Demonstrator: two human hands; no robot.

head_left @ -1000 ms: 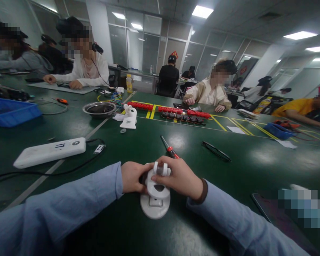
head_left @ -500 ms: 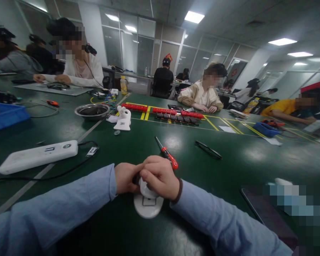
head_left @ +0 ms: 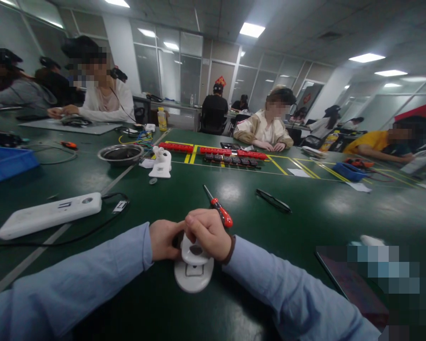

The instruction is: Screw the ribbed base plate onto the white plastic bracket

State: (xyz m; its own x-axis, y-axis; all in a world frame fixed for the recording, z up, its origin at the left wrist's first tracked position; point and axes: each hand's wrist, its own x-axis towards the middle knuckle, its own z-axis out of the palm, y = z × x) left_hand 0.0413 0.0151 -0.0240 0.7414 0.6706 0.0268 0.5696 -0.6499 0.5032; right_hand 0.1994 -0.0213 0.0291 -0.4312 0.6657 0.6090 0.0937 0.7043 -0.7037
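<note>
A white device with a round base (head_left: 194, 280) stands on the green table close in front of me. Its upper part is a rounded white piece with a dark round spot facing me. My left hand (head_left: 164, 239) grips the upper part from the left side, fingers curled behind it. Over the top and right side, my right hand (head_left: 210, 233) is closed, with its thumb bent across. Both hands touch each other at the top and hide much of the device. Just beyond my right hand lies a red and black screwdriver (head_left: 220, 211), its shaft pointing away.
A white power strip (head_left: 51, 214) with a black cable lies at left. Farther off are a metal bowl (head_left: 120, 154), a white bracket-like part (head_left: 161, 164), red strips (head_left: 215, 151) and a dark pen-like object (head_left: 273, 200). A dark flat device (head_left: 351, 284) lies right. Several people sit around.
The view has shifted slightly. My right hand has turned a little on the device, and more of its upper part with the dark spot shows.
</note>
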